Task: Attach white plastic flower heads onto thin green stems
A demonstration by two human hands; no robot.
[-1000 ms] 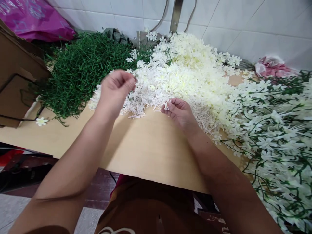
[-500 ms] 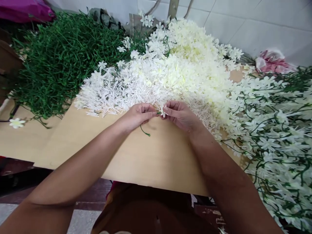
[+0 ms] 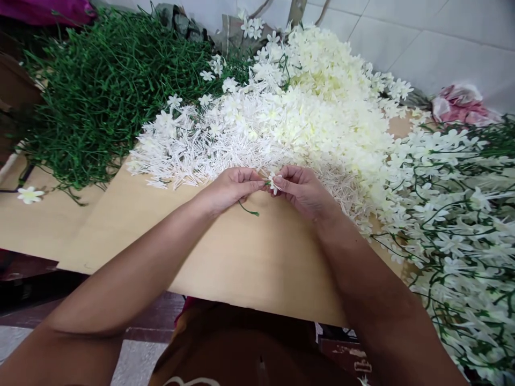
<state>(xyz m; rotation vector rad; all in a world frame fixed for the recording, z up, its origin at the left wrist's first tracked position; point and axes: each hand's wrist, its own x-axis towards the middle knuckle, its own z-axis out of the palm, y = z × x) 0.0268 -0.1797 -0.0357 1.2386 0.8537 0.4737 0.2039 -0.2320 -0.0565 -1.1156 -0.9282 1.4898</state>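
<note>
My left hand [image 3: 237,187] is closed in a pinch on a green plastic stem [image 3: 250,212], whose free end hangs below the fingers over the board. Against its tip, my right hand [image 3: 300,190] pinches a small white artificial flower [image 3: 275,182]. Flower and stem meet between the two sets of fingertips; whether they are joined I cannot make out. Just beyond both hands spreads a heap of white artificial flowers [image 3: 241,123] with thin white filaments.
A large pile of green stems [image 3: 100,91] lies at the back left. Stemmed white flowers [image 3: 458,241] are heaped along the right side. One loose flower [image 3: 30,195] rests on the tan board [image 3: 241,262] at far left. A tiled wall [image 3: 454,37] stands behind.
The view has shifted slightly, so the scene sits a little further right. Both hands keep the same pinch on the stem and the flower.
</note>
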